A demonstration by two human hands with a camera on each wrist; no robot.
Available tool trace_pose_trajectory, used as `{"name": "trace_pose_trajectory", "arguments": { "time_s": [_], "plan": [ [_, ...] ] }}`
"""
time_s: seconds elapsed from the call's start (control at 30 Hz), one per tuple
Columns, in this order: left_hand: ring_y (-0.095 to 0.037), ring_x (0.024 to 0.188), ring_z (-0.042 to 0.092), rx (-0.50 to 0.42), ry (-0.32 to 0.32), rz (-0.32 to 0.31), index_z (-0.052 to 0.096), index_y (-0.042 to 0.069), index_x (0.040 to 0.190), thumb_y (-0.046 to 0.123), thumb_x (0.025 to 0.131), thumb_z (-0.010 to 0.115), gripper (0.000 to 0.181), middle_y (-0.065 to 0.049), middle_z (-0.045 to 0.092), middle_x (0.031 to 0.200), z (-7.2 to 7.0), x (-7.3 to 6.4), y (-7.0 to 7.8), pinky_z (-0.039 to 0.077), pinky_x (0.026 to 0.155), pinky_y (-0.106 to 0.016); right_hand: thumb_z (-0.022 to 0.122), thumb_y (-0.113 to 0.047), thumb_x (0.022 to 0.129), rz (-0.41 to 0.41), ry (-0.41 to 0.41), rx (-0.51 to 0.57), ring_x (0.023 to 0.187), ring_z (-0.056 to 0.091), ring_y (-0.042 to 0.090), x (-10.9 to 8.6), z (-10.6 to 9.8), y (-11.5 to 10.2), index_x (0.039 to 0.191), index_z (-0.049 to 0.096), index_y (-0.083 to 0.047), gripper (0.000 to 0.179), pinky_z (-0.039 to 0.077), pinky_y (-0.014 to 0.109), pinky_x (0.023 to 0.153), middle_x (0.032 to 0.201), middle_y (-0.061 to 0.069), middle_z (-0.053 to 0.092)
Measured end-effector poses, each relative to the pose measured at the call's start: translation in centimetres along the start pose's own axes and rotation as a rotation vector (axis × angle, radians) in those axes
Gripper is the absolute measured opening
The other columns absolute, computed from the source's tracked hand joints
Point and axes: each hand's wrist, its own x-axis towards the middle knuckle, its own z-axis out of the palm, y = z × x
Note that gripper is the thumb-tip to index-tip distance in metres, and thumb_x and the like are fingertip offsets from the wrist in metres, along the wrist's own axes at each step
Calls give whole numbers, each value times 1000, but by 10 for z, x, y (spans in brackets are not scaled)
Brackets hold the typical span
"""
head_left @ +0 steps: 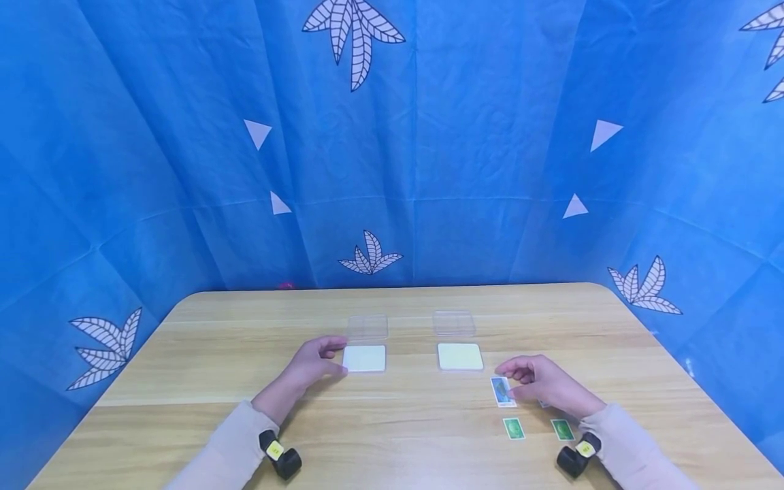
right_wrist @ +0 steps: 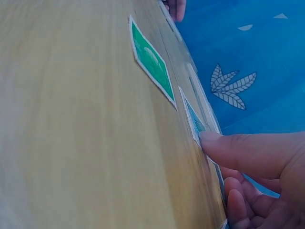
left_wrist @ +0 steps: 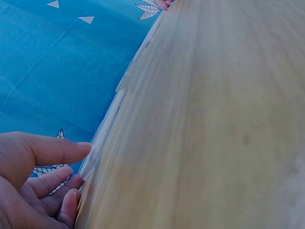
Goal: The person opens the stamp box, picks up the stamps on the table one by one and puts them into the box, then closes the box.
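The head view shows two green cards; the right wrist view, only one. The right hand pinches the blue card at its fingertips; the left hand, fingers relaxed, touches the white case from its left.

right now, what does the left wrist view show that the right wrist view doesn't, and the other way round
Only the left wrist view: the left hand in close-up, at the end of a clear case. Only the right wrist view: a green card and a blue card, the latter touched by the right hand, seen close. Both: the wooden table, the leaf-printed blue curtain, and part of the opposite hand at the top edge.
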Motion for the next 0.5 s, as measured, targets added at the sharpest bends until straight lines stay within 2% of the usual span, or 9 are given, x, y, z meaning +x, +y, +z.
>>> {"name": "trace_pose_trajectory", "arguments": {
  "time_s": [0.3,0.5],
  "plan": [
    [-26,109,51,-1,0,7,61,7,121,-5,67,75,58,-8,61,122,0,0,0,42,97,-45,71,-8,80,2,-17,5,91,53,18,0,-2,0,113,66,-2,34,48,20,76,108,7,63],
    [-26,110,51,5,-2,8,61,7,122,-4,67,76,58,-9,61,123,-1,0,0,42,97,-46,71,-8,80,-13,-19,4,90,53,19,0,-2,-2,108,66,-3,29,47,21,75,104,6,63]
  ]
}}
